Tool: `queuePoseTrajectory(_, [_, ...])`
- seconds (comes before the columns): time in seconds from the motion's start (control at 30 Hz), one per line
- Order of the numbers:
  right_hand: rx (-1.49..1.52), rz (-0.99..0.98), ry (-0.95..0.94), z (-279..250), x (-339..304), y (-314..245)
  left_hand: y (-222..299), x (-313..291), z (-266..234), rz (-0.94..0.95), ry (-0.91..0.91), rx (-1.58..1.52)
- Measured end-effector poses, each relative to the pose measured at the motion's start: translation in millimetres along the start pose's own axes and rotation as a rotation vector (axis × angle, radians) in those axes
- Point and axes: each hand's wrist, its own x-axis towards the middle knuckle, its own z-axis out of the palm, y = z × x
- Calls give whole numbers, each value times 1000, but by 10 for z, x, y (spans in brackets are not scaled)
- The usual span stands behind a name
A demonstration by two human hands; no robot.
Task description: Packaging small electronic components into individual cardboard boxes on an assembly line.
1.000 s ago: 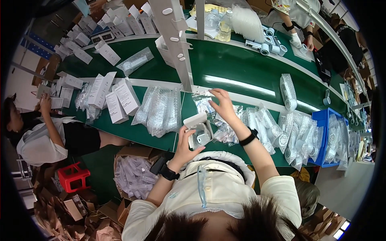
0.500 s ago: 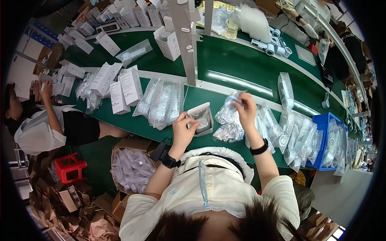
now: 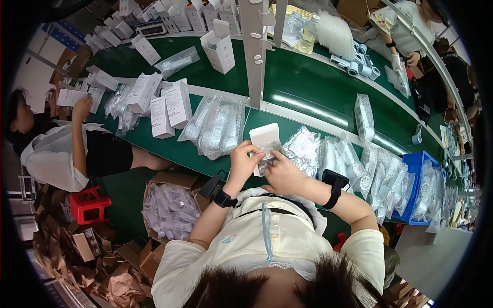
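An open white box [image 3: 265, 134] stands upright on the green table in front of me, its flap raised toward the far side. Clear plastic wrapping [image 3: 270, 147] shows in its mouth. My left hand [image 3: 243, 165] is closed at the box's left side, thumb and fingertips pinching the clear plastic. From the right, my right hand [image 3: 285, 176] reaches over the opening with bent fingers. Whatever it grips there is hidden. Close to its right lies a pile of small clear packets [image 3: 303, 146] with printed contents.
Bubble-wrapped items [image 3: 214, 128] lie left of the box, beside closed white boxes [image 3: 178, 105]. More wrapped pieces [image 3: 393, 177] reach a blue bin [image 3: 412, 187] at right. A metal post [image 3: 255, 56] rises behind. A co-worker [image 3: 56, 149] sits at left.
My right hand has left the packet pile and moved left to the box. My left hand remains at the box, now with its fingers over the opening. The view has shifted slightly.
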Motion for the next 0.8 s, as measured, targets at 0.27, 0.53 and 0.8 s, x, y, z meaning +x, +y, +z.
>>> queuePoseTrajectory(0.27, [507,74,866,294,-208,372,69,-60,-60,-8,2,11])
queuePoseTrajectory(0.53, [1166,434,555,658,-21,327,203,0,-165,134,-157,-92])
queuePoseTrajectory(0.8, [1365,281,1093,-858,1130,233,-938,913,-1453,-3,351,518])
